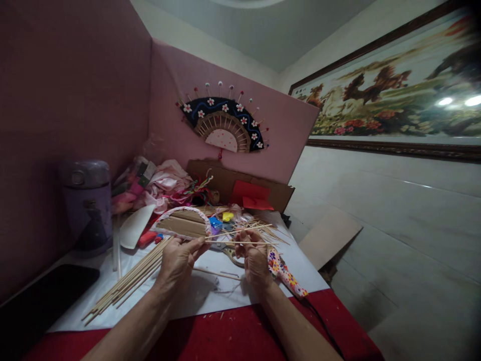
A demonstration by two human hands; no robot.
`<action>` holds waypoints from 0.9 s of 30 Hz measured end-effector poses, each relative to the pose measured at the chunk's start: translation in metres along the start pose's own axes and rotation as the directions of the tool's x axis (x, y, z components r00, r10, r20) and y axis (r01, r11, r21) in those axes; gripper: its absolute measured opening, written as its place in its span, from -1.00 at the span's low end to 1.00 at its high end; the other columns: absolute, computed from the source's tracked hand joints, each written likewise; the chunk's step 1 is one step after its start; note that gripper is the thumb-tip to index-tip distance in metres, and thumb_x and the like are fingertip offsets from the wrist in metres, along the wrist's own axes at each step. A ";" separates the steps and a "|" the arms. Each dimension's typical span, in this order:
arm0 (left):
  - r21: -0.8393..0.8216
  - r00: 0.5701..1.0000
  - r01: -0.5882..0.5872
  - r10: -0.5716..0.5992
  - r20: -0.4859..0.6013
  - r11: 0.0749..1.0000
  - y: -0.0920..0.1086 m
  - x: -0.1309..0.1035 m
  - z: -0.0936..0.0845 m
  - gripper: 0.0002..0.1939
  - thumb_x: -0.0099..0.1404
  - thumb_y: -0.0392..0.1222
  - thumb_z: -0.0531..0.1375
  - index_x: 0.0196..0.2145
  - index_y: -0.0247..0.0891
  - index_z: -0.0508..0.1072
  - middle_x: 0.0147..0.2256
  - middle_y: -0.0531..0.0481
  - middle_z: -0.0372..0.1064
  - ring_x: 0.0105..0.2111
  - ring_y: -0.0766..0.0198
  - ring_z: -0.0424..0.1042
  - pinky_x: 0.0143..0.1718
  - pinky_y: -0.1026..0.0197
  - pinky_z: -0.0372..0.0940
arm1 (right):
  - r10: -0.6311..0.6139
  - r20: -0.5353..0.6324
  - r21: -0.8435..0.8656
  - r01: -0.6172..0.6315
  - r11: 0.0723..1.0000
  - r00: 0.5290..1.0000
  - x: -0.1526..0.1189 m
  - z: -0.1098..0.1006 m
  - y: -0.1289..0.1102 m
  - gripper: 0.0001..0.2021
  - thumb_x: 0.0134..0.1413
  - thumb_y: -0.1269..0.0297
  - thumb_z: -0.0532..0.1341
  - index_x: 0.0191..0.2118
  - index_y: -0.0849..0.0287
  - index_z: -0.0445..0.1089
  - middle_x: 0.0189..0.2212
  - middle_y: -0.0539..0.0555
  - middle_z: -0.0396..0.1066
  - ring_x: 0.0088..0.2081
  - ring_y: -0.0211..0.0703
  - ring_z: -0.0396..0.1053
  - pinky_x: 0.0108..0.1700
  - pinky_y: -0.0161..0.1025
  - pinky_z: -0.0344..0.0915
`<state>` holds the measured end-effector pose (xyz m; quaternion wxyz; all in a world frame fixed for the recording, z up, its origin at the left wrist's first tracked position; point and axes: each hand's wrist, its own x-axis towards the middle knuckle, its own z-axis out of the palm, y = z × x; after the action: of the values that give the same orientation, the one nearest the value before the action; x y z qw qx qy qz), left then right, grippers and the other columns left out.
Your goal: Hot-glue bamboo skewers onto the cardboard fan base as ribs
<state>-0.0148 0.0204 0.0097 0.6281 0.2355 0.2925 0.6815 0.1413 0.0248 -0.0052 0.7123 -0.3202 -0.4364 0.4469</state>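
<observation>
My left hand is closed on the lower right edge of a half-round piece of brown cardboard with a pale wrapped rim. Two thin wooden sticks stretch from that corner to the right, slightly spread apart. The fingers of my right hand are pinched around the sticks partway along. Whether the sticks are fixed to the cardboard cannot be made out. Behind my hands lie scissors, partly hidden. A flower-patterned tool with a black cord rests right of my right hand.
A bundle of wooden sticks lies at left, near a dark phone-like slab and a purple bottle. Loose sticks, red paper and crumpled pink cloth fill the back. A decorated fan hangs on the pink panel.
</observation>
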 end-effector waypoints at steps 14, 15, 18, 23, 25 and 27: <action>0.022 1.000 0.013 -0.013 -0.003 1.000 -0.003 -0.004 0.004 -0.82 -0.10 -0.58 0.24 -0.51 -0.42 0.38 -0.53 -0.08 0.45 -0.49 0.24 0.47 -0.39 0.18 0.45 | 0.003 0.110 -0.043 0.001 0.999 0.994 -0.002 0.001 0.003 -0.78 -0.11 0.17 0.33 -0.35 0.21 0.46 -0.56 -0.03 0.36 -0.64 -0.41 0.17 -0.64 -0.44 0.08; 0.025 1.000 0.020 -0.020 -0.003 0.999 -0.003 -0.005 0.005 -0.82 -0.10 -0.58 0.24 -0.51 -0.42 0.38 -0.54 -0.08 0.45 -0.50 0.25 0.47 -0.39 0.19 0.44 | 0.004 0.133 -0.051 0.003 0.999 0.991 -0.003 0.001 0.004 -0.80 -0.10 0.19 0.33 -0.35 0.20 0.46 -0.59 -0.04 0.34 -0.64 -0.41 0.16 -0.64 -0.44 0.08; 0.045 0.999 0.035 -0.036 0.022 0.998 -0.005 -0.006 0.004 -0.80 -0.11 -0.55 0.27 -0.48 -0.42 0.38 -0.53 -0.07 0.45 -0.49 0.25 0.47 -0.38 0.19 0.44 | -0.004 0.190 -0.086 0.021 0.996 0.982 -0.003 0.000 0.007 -0.85 -0.09 0.24 0.33 -0.37 0.19 0.48 -0.66 -0.08 0.29 -0.66 -0.41 0.13 -0.65 -0.44 0.04; 0.060 0.998 0.046 -0.049 0.049 0.997 -0.008 -0.007 0.001 -0.77 -0.12 -0.53 0.29 -0.45 -0.41 0.39 -0.48 -0.09 0.47 -0.44 0.22 0.49 -0.36 0.20 0.43 | -0.003 0.209 -0.112 0.027 0.993 0.978 -0.003 0.000 0.011 -0.88 -0.11 0.24 0.33 -0.45 0.18 0.47 -0.69 -0.10 0.27 -0.67 -0.41 0.10 -0.65 -0.43 0.02; 0.059 0.997 0.049 -0.052 0.054 0.997 -0.009 -0.008 0.001 -0.77 -0.12 -0.53 0.29 -0.45 -0.41 0.39 -0.47 -0.10 0.47 -0.43 0.21 0.49 -0.34 0.20 0.43 | -0.010 0.198 -0.118 0.034 0.992 0.980 -0.002 0.000 0.013 -0.87 -0.10 0.23 0.32 -0.47 0.18 0.45 -0.70 -0.10 0.26 -0.68 -0.41 0.09 -0.65 -0.43 0.02; 0.059 0.997 0.049 -0.052 0.052 0.997 -0.009 -0.008 0.001 -0.76 -0.12 -0.52 0.29 -0.44 -0.40 0.39 -0.47 -0.10 0.47 -0.43 0.21 0.49 -0.34 0.19 0.43 | -0.015 0.194 -0.132 0.041 0.990 0.981 -0.001 -0.001 0.014 -0.86 -0.09 0.23 0.32 -0.48 0.19 0.44 -0.71 -0.11 0.25 -0.68 -0.42 0.09 -0.65 -0.43 0.02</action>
<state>-0.0062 0.0131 0.0046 0.6457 0.2640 0.3010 0.6502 0.1370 0.0292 -0.0177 0.6496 -0.3168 -0.5370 0.4352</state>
